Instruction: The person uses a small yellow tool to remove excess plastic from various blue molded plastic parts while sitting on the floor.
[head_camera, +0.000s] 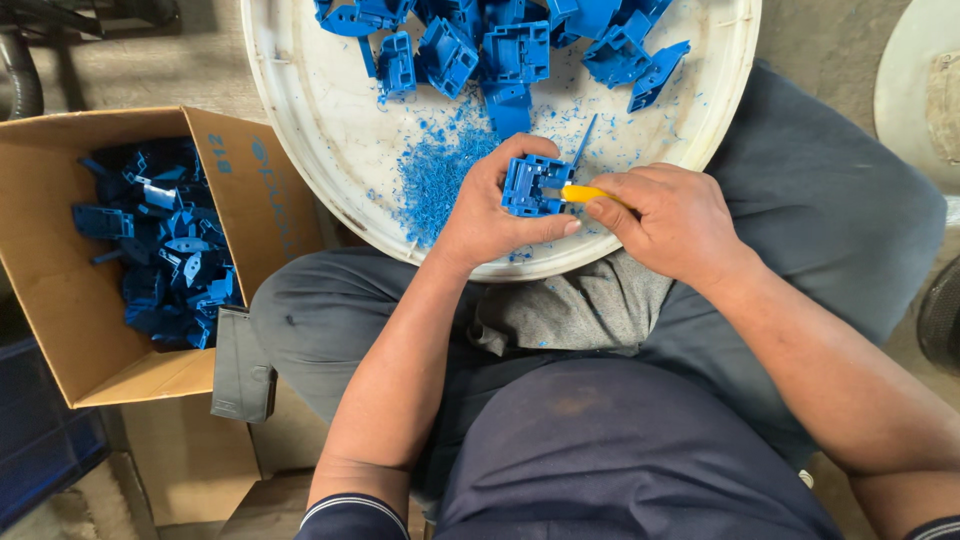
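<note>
Your left hand (490, 215) is clenched around a blue moulded plastic part (530, 186), held over the 6 o'clock rim of the white round tray (300, 110). Your right hand (665, 220) pinches a yellow-handled trimming knife (583, 193), touching the part's 3 o'clock edge. Judged light, rigid, thin-walled: take hold across the outer walls. Blue shavings (432, 175) lie at 9 o'clock of the part, untrimmed parts (500, 45) at 12, cardboard box (60, 330) at far 9
</note>
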